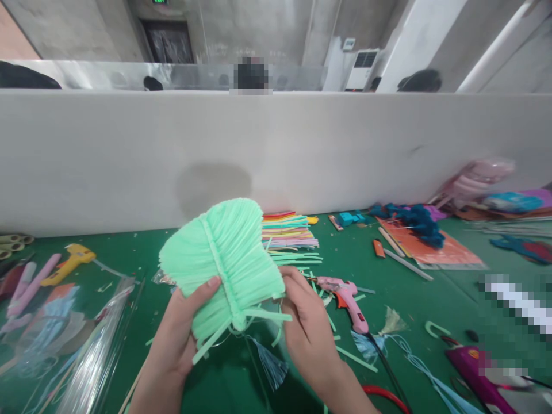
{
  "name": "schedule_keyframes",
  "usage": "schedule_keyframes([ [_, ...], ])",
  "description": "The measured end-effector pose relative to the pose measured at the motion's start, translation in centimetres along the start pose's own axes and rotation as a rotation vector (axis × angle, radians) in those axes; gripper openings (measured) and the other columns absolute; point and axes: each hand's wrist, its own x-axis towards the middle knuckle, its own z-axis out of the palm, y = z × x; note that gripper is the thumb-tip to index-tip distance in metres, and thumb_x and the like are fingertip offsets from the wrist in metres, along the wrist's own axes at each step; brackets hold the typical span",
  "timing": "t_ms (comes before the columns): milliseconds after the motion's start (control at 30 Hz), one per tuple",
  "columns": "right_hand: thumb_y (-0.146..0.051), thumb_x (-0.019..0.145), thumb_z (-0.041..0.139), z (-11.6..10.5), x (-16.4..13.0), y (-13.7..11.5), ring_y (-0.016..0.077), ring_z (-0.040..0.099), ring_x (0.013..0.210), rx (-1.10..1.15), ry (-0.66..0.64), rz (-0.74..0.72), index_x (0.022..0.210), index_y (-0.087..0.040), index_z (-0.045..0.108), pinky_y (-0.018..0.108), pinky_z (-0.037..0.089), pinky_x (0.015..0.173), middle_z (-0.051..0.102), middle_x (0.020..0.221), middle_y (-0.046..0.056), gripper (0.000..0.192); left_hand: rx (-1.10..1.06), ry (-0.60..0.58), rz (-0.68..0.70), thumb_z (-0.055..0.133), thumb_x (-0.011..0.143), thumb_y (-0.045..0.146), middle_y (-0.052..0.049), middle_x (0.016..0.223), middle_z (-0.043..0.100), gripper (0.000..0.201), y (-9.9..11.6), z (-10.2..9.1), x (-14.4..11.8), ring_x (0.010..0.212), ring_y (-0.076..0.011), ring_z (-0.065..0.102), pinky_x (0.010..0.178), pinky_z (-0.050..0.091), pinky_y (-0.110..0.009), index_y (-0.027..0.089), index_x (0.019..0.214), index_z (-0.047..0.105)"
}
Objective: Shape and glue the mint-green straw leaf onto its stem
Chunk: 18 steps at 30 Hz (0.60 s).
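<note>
Both hands hold a fluffy mint-green leaf (224,253) made of fuzzy sticks up above the green worktop (431,299): the left hand (176,339) pinches its lower left edge with the thumb on the front, and the right hand (306,328) grips its lower right edge. Just behind the leaf lies a pile of colored fuzzy sticks (288,230). A pink glue gun (345,299) lies on the worktop near the right hand, and a yellow glue gun (69,261) lies well off to the left.
</note>
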Motion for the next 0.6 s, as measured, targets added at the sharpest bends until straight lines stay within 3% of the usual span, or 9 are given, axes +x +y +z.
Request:
schedule_keyframes([
  [133,-0.014,0.096,0.04,0.6,-0.4,0.1,0.019,0.06,0.1,0.078,0.154,0.098,0.115,-0.026,0.057,0.032,0.05,0.084,0.063,0.11,0.005,0.028,0.03,0.001,0.0,0.077,0.073,0.014,-0.014,0.113,0.074,0.065,-0.3,0.0,0.2,0.101,-0.0339,0.072,0.086,0.061,-0.046,0.016,0.135,0.056],
  [233,-0.013,0.093,0.043,0.8,-0.7,0.0,0.019,0.061,0.103,0.212,0.231,0.14,0.123,-0.027,0.051,0.032,0.053,0.084,0.062,0.115,0.006,0.034,0.048,0.008,0.003,0.076,0.074,0.014,-0.015,0.113,0.074,0.063,-0.3,0.0,0.4,0.1,-0.0337,0.072,0.085,0.061,-0.046,0.015,0.134,0.057],
  [367,-0.014,0.089,0.041,0.9,-0.8,-0.1,0.0228,0.057,0.115,0.39,0.256,0.107,0.127,-0.025,0.049,0.038,0.052,0.092,0.058,0.125,0.01,0.04,0.038,0.013,0.003,0.076,0.074,0.014,-0.014,0.114,0.074,0.064,-0.2,0.1,0.3,0.1,-0.0335,0.072,0.084,0.061,-0.045,0.017,0.135,0.056],
  [600,-0.041,0.099,0.041,1.6,-0.7,-0.6,0.0274,0.051,0.128,0.415,0.219,0.104,0.134,-0.026,0.041,0.042,0.055,0.091,0.051,0.139,0.013,0.039,0.007,-0.043,-0.057,0.079,0.072,0.015,-0.013,0.12,0.072,0.077,-0.4,0.4,-0.1,0.106,-0.0332,0.07,0.089,0.059,-0.044,0.021,0.142,0.049],
])
